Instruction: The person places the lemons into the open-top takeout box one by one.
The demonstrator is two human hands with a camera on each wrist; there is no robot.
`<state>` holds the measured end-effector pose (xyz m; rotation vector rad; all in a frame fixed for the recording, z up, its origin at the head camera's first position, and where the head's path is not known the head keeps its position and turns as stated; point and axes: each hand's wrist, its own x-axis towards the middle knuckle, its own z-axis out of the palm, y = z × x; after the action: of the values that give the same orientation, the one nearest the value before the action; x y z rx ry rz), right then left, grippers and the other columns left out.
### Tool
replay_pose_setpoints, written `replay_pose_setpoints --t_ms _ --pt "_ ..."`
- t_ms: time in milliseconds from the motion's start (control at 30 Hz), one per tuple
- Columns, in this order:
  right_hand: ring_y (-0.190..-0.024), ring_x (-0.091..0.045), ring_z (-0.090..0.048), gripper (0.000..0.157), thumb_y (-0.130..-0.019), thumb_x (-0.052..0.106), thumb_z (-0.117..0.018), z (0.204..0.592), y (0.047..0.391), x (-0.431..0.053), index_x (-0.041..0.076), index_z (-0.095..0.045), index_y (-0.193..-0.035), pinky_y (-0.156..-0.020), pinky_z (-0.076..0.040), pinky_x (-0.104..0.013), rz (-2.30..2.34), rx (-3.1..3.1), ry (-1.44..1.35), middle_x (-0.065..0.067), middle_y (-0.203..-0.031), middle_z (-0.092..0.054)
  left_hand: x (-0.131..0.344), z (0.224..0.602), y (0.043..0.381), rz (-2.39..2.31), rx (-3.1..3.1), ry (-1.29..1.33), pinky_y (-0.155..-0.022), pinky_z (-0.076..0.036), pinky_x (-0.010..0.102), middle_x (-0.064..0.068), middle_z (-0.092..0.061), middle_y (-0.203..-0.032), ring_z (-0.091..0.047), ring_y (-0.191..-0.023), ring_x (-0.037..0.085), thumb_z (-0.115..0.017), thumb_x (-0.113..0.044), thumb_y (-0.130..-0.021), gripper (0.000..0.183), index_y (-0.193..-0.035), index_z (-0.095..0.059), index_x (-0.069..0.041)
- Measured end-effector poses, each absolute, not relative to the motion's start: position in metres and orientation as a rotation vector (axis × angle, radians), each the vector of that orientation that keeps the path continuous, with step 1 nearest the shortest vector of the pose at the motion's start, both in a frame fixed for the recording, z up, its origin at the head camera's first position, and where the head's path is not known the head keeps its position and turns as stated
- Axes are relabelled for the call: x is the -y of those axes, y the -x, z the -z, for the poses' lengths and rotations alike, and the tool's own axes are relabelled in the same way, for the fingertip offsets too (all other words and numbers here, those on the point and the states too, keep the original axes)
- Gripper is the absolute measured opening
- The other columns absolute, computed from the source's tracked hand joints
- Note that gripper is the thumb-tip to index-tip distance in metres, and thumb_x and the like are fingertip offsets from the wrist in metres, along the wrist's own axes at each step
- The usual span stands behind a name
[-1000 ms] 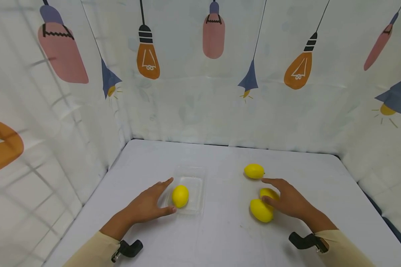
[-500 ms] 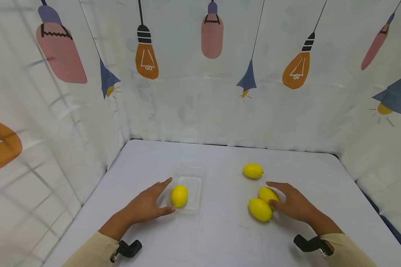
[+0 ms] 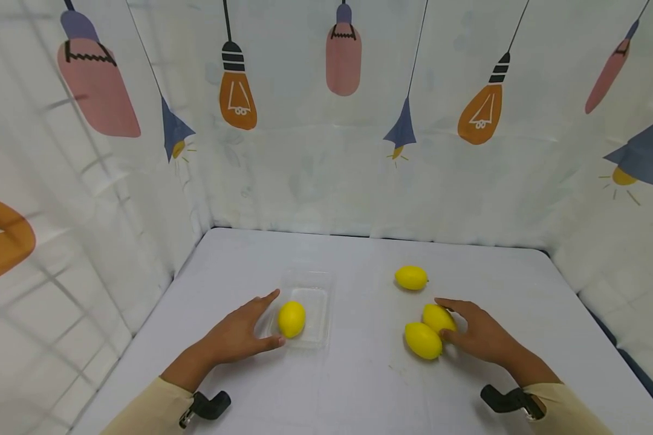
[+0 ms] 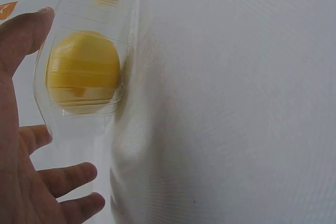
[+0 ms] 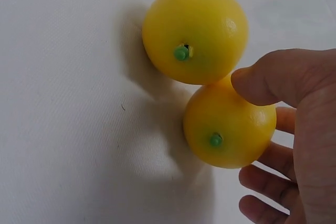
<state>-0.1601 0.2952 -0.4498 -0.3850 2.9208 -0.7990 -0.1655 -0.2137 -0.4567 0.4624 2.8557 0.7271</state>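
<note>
A clear plastic tray (image 3: 317,305) on the table holds one yellow lemon (image 3: 291,319). My left hand (image 3: 242,332) is spread at the tray's left side, thumb and index finger at its rim in the left wrist view. On the right, my right hand (image 3: 481,333) has its thumb and fingers around a lemon (image 3: 438,316), the thumb pressing on its skin. That lemon touches a nearer, larger-looking lemon (image 5: 194,32) with a green stem end. Another lemon (image 3: 411,278) lies farther back. The fingertips behind the gripped lemon are partly hidden.
A white cloth covers the table (image 3: 359,386). Behind it and at the sides hang white curtains (image 3: 315,169) printed with lamps and bulbs. Each wrist carries a black camera mount (image 3: 212,405).
My right hand shifts slightly right and toward me, then its fingers close in on the farther lemon of the touching pair. My left hand and the tray stay put.
</note>
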Motion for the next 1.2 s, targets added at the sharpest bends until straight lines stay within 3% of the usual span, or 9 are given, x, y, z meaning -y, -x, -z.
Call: replay_pose_setpoints --t_ms 267,400,567,733,833,1000,1200 --pt "-0.123 -0.037 -0.054 0.08 -0.086 0.028 -0.082 0.451 0.161 -0.298 0.013 -0.045 -0.155 -0.1 -0.047 -0.061 0.81 -2.885 0.409 -0.017 -0.146 -0.051 0.216 0.459 0.166 -0.729 -2.856 -0.463 -0.111 -0.031 0.068 0.012 -0.038 -0.161 -0.033 -0.148 0.041 -0.072 -0.07 -0.083 0.102 -0.164 -0.026 -0.028" --pt "-0.119 -0.036 -0.055 0.083 -0.084 0.035 -0.085 0.451 0.162 -0.299 0.013 -0.045 -0.154 -0.096 -0.05 -0.06 0.768 -2.896 0.418 -0.018 -0.143 -0.051 0.216 0.46 0.166 -0.741 -2.856 -0.464 -0.111 -0.031 0.069 0.013 -0.038 -0.161 -0.033 -0.147 0.042 -0.072 -0.07 -0.083 0.102 -0.164 -0.027 -0.028" --pt "-0.118 -0.036 -0.055 0.085 -0.082 0.044 -0.086 0.452 0.163 -0.298 0.014 -0.048 -0.153 -0.096 -0.05 -0.061 0.72 -2.91 0.412 -0.017 -0.14 -0.051 0.216 0.46 0.165 -0.739 -2.858 -0.465 -0.111 -0.031 0.069 0.013 -0.038 -0.161 -0.033 -0.148 0.042 -0.071 -0.072 -0.082 0.103 -0.164 -0.026 -0.029" --pt "-0.131 -0.044 -0.048 0.087 -0.081 0.048 -0.085 0.451 0.165 -0.299 0.012 -0.048 -0.151 -0.103 -0.042 -0.067 0.711 -2.91 0.388 -0.021 -0.15 -0.046 0.215 0.458 0.165 -0.733 -2.857 -0.459 -0.111 -0.031 0.069 0.013 -0.038 -0.161 -0.033 -0.148 0.042 -0.072 -0.07 -0.083 0.102 -0.164 -0.026 -0.029" --pt "-0.129 -0.045 -0.051 0.092 -0.081 0.054 -0.083 0.452 0.166 -0.3 0.011 -0.045 -0.153 -0.101 -0.045 -0.065 0.708 -2.896 0.369 -0.023 -0.153 -0.044 0.214 0.457 0.165 -0.731 -2.851 -0.455 -0.111 -0.031 0.069 0.013 -0.037 -0.162 -0.032 -0.148 0.042 -0.072 -0.07 -0.083 0.102 -0.164 -0.026 -0.028" --pt "-0.119 -0.042 -0.058 0.094 -0.081 0.057 -0.082 0.453 0.168 -0.301 0.016 -0.043 -0.156 -0.094 -0.05 -0.062 0.727 -2.869 0.353 -0.021 -0.149 -0.05 0.214 0.457 0.165 -0.738 -2.851 -0.463 -0.112 -0.03 0.068 0.012 -0.036 -0.162 -0.031 -0.148 0.041 -0.072 -0.069 -0.083 0.102 -0.164 -0.026 -0.028" --pt "-0.117 -0.033 -0.058 0.086 -0.08 0.053 -0.084 0.457 0.172 -0.304 0.016 -0.052 -0.151 -0.096 -0.051 -0.056 0.748 -2.883 0.36 -0.011 -0.135 -0.06 0.215 0.459 0.166 -0.738 -2.857 -0.48 -0.112 -0.031 0.068 0.01 -0.037 -0.162 -0.032 -0.148 0.04 -0.072 -0.07 -0.083 0.102 -0.164 -0.026 -0.028"
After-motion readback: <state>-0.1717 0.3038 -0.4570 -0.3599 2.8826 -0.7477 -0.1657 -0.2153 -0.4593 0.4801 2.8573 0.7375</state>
